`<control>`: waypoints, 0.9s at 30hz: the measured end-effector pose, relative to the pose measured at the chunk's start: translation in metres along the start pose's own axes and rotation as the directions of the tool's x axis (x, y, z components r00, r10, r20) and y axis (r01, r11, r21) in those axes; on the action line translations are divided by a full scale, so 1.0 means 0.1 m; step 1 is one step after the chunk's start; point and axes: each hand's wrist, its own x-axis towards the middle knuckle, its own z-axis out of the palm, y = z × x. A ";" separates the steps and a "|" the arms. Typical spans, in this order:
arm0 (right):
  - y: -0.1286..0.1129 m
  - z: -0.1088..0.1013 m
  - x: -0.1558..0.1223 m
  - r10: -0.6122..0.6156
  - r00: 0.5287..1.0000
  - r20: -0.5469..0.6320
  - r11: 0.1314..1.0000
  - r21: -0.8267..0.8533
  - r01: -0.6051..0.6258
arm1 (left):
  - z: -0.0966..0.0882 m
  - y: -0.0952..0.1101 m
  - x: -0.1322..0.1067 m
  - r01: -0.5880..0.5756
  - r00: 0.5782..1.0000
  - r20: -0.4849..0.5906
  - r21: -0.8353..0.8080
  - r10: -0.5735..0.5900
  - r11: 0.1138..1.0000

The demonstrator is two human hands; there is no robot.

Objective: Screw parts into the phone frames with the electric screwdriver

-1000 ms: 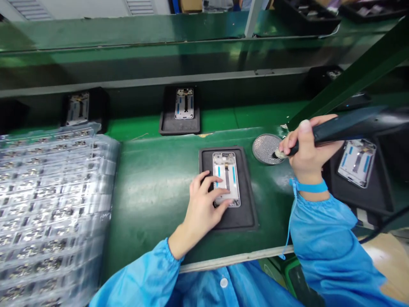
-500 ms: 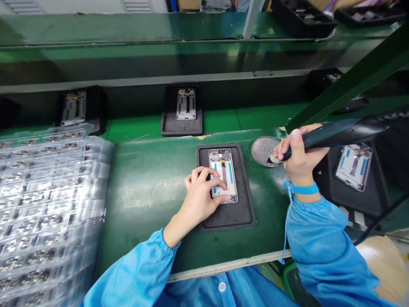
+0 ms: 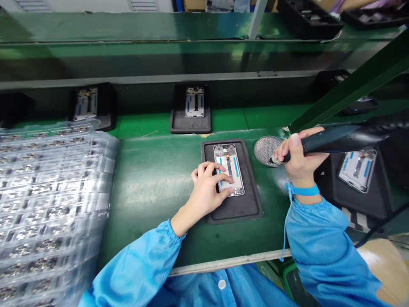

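Note:
My left hand point(image 3: 209, 185) rests over a phone frame point(image 3: 237, 172) whose back is off. Its fingers are curled but apart, with the tips by the lower inner face, covering part of it. Silver inside, the frame carries blue strips and a dark ribbon cable. It lies in a black tray point(image 3: 234, 213). My right hand point(image 3: 300, 160) is closed around a dark electric screwdriver point(image 3: 345, 138), held nearly level. The tool's tip is at the right edge of a round perforated metal dish point(image 3: 266, 150); I cannot tell whether they touch.
Stacked clear plastic trays point(image 3: 57, 204) with small metal parts fill the left. More phone frames sit in black trays behind, one point(image 3: 194, 102) straight ahead. Another phone frame point(image 3: 358, 169) lies under my right forearm's far side. A green post point(image 3: 345, 91) slants across the right.
The view has shifted slightly, so the tray, phone frame and left hand appear a little higher and farther right. My right hand stays at the dish with the screwdriver.

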 end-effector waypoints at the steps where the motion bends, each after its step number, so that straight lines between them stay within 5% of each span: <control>1: -0.06 0.02 -0.02 -0.009 1.000 -0.011 1.000 0.015 0.010 | 0.00 0.01 0.00 0.001 1.000 -0.002 -0.003 -0.001 1.000; 4: -0.30 0.14 -0.14 -0.032 0.999 0.000 0.993 0.112 0.032 | 0.00 0.03 0.00 0.007 1.000 -0.002 -0.007 -0.007 1.000; 9: -0.51 0.42 -0.50 0.032 0.941 0.336 0.925 0.346 -0.155 | -0.02 0.07 0.00 0.020 1.000 0.012 -0.011 -0.020 1.000; 12: -0.46 0.53 -0.64 0.047 0.898 0.438 0.898 0.376 -0.230 | -0.03 0.08 0.00 0.019 1.000 0.013 -0.013 -0.019 1.000; 27: -0.42 0.58 -0.70 0.094 0.901 0.424 0.931 0.283 -0.230 | 0.01 0.10 -0.03 -0.011 1.000 0.022 0.005 0.011 1.000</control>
